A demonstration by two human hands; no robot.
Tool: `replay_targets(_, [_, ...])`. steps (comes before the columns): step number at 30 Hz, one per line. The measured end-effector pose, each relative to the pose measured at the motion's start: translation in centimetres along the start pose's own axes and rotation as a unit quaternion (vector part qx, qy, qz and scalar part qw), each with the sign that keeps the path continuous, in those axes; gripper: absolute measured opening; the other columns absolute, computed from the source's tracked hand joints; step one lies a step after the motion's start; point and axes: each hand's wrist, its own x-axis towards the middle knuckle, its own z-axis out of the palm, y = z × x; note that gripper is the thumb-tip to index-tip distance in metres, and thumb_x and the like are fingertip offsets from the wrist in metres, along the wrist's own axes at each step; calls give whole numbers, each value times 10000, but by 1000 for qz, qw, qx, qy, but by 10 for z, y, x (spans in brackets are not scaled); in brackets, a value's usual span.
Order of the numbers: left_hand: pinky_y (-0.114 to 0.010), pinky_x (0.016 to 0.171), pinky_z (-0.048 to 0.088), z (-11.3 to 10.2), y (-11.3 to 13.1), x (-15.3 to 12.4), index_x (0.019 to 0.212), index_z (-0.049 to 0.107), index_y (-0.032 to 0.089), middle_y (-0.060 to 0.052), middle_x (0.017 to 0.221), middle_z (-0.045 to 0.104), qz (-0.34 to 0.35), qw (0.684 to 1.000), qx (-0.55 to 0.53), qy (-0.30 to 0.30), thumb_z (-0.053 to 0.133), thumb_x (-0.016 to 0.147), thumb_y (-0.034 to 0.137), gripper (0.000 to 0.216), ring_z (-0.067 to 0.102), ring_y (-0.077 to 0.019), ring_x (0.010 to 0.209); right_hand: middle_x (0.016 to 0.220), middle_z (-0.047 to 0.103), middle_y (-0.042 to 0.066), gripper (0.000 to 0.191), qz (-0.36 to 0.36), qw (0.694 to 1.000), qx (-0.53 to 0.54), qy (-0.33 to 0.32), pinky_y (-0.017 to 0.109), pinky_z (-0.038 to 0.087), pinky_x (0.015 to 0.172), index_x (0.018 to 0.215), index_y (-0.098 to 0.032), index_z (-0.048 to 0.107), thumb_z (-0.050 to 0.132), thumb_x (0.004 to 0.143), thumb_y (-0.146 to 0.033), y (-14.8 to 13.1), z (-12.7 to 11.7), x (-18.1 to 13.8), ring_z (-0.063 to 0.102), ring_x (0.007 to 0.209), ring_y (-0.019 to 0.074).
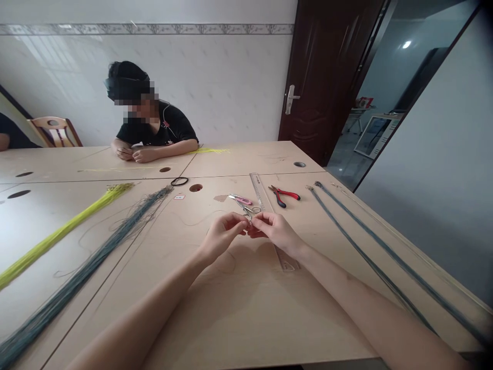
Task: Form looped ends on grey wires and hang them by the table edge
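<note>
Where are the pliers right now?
In the head view, the pliers lie right of centre on the table, just right of the clear ruler, beyond the right hand.

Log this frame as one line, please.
left hand: pinching | right hand: pinching | anything held: too small to tell | beyond: scissors, pliers | under right hand: ruler

Small item (249, 222) pinched between fingertips of left hand (225, 232) and right hand (278, 232): too small to identify. Scissors (245, 207) partly hidden behind the fingers; middle of clear ruler (262, 194) covered by right hand, its markings too fine to read. Print on white label (179, 197) illegible. Yellow-green strand bundle (73, 223) and blue-grey strand bundle (96, 261) cut by left edge, as is a dark-sleeved person (13, 134).
</note>
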Motion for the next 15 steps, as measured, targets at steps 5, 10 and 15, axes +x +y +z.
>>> replay_targets(5, [-364,835,468,1,-4,1,793,593,115,-4,770,631,-17,996,-86,6,585,841,249,142,608,-137,773,782,644,10,166,15,1000,6,21,325,541,715,866,-116,606,570,858,-278,-1,-1,0,638,725,125])
replay_targets(10, [-373,859,462,3,-1,0,787,593,114,-4,767,639,-32,989,-143,1,586,840,230,127,615,-141,794,847,646,28,158,10,1000,-22,8,313,536,690,910,-113,619,589,843,-254,0,2,1,626,729,124])
replay_targets(15, [-375,908,451,3,1,-1,799,595,111,-18,791,666,-49,984,-169,4,611,821,230,122,631,-140,816,843,638,29,191,-16,998,-58,13,313,526,692,916,-118,625,592,838,-289,3,1,2,613,737,126])
